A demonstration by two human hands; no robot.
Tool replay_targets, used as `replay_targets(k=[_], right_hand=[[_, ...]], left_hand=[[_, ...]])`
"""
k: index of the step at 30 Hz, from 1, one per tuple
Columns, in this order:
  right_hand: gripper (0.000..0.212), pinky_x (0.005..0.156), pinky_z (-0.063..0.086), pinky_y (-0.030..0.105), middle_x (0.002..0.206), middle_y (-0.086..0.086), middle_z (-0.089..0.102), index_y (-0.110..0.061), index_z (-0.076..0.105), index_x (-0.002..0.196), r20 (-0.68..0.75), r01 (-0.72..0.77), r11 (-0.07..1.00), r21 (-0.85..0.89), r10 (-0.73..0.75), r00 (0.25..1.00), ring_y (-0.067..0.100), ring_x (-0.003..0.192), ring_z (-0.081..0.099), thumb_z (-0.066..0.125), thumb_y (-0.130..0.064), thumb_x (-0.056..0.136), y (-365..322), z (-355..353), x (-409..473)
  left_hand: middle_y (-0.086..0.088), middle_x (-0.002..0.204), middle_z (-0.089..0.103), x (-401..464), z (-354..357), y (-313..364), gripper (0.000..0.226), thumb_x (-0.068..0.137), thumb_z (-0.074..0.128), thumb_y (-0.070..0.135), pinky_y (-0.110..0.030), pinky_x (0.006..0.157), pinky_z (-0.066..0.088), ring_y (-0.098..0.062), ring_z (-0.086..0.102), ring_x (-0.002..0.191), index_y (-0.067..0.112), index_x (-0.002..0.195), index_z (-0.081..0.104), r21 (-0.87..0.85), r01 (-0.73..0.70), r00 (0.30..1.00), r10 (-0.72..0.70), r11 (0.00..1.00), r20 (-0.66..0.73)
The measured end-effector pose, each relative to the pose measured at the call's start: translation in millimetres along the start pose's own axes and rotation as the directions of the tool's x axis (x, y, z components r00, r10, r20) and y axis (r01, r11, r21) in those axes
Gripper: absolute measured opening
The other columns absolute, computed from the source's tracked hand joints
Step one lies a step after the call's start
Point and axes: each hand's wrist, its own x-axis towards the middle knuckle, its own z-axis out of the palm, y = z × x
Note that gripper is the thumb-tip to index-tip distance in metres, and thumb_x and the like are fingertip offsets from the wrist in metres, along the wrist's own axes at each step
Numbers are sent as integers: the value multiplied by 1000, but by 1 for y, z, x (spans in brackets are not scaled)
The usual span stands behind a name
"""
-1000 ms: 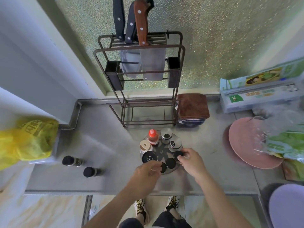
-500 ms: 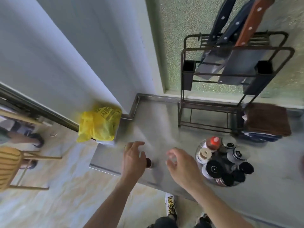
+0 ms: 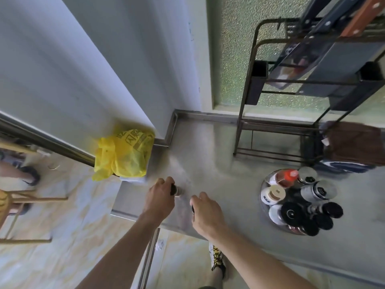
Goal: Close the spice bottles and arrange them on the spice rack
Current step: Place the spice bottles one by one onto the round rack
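Spice rack on the worktop at right, crowded with bottles; knife stand behind it, folded cloth beside. Bag at the left edge; two hands near the front edge.

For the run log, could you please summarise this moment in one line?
left hand: on lying bottle | right hand: over second bottle | rack: untouched

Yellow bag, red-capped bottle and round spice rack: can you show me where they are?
yellow bag [image 3: 125, 152], head view, middle of the crinkled plastic.
red-capped bottle [image 3: 290, 175], head view, on its red cap.
round spice rack [image 3: 264, 185], head view, on its left rim.
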Motion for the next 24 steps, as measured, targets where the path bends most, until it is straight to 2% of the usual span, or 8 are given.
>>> replay_targets(k=[3, 7, 11, 14, 16, 20, 24], right_hand=[[22, 80, 51, 35, 109, 0, 56, -24, 57, 110, -95, -29, 992, 124, 41, 995, 26, 94, 66, 63, -22, 89, 8, -31, -19], [24, 77, 52, 26, 101, -9, 54, -31, 58, 104, -216, -41, 973, 229, 92, 972, 12, 85, 62, 70, -30, 84, 44, -95, -66], [29, 75, 54, 17, 102, -13, 55, -35, 62, 103, -324, -125, 948, 292, 221, 920, 4, 85, 62, 77, -26, 80, 95, -158, -120], [33, 71, 55, 17, 100, -14, 56, -39, 63, 97, -371, -226, 913, 339, 350, 860, 4, 75, 66, 76, -18, 76, 135, -188, -149], [33, 70, 54, 18, 99, -15, 59, -40, 63, 97, -367, -291, 897, 333, 408, 836, 3, 71, 67, 76, -18, 76, 160, -196, -157], [31, 75, 57, 28, 96, -15, 64, -35, 62, 99, -371, -330, 880, 341, 449, 813, 6, 77, 67, 78, -22, 75, 199, -195, -157], [37, 79, 42, 17, 105, -12, 64, -28, 62, 110, -336, -332, 892, 308, 429, 839, 8, 92, 63, 79, -22, 78, 219, -184, -146]], left_hand=[[-4, 85, 62, -10, -22, 17, 29, 76, 75, 12, -33, 59, 49, -28, 62, 71, 17, 101, 62, -103, -95, 993, 88, 990, -76], [3, 92, 63, -19, -62, 70, 34, 73, 78, 15, -28, 63, 51, -18, 60, 74, 22, 103, 64, -213, -277, 958, 253, 937, -134], [9, 107, 58, -25, -87, 151, 35, 79, 76, 26, -22, 72, 54, -11, 61, 83, 26, 112, 62, -251, -472, 882, 451, 845, -140], [9, 114, 57, -24, -87, 211, 39, 81, 73, 32, -25, 81, 56, -12, 62, 93, 28, 117, 59, -278, -571, 819, 557, 772, -136], [11, 116, 56, -22, -79, 245, 39, 82, 69, 35, -28, 84, 55, -14, 60, 99, 32, 118, 57, -264, -611, 788, 603, 746, -121], [9, 106, 60, -25, -47, 292, 34, 78, 65, 26, -19, 82, 41, -15, 56, 99, 28, 111, 57, -193, -663, 746, 660, 723, -90], [8, 99, 65, -23, -14, 311, 35, 73, 63, 22, -28, 85, 48, -18, 55, 96, 26, 107, 57, -69, -661, 749, 662, 747, -11]])
